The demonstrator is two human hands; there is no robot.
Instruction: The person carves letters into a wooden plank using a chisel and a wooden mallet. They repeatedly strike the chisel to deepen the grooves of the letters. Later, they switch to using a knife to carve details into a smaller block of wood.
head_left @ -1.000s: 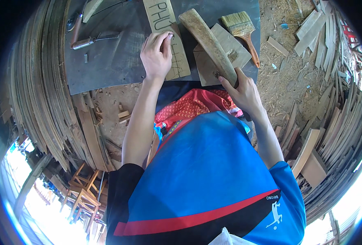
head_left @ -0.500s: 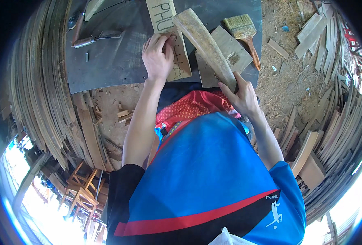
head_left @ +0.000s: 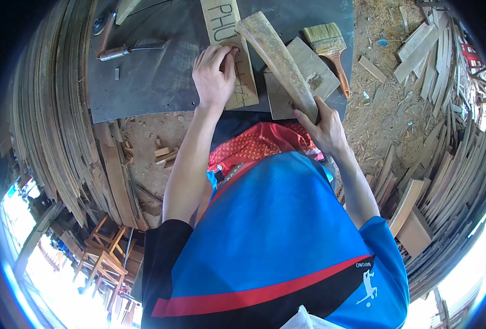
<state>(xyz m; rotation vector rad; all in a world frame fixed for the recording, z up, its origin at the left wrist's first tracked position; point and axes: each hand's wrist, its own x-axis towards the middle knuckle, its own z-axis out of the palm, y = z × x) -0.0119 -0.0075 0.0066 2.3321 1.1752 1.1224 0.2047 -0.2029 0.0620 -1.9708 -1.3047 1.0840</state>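
My left hand (head_left: 214, 77) is closed in a pinch over a pale wooden board (head_left: 244, 94) marked with dark letters and rows of dots. Whatever sits between its fingertips is hidden or too small to name. My right hand (head_left: 327, 126) grips the near end of a long, worn wooden bar (head_left: 278, 61). From there the bar slants up and left, its far end above the board's right edge, close to my left fingertips. Partly beneath the bar lies a squarish piece of wood (head_left: 326, 78) with a worn hollow.
A dark tabletop (head_left: 160, 88) carries all this. On its left lie a wood-handled chisel (head_left: 117, 53) and other tools; at right, a wide paintbrush (head_left: 325, 41). Stacked planks (head_left: 51, 109) line the left side, and wood scraps (head_left: 418, 46) litter the ground at right.
Very little differs. The board, the bar and both hands appear a few pixels shifted along with the view; both hands keep their hold.
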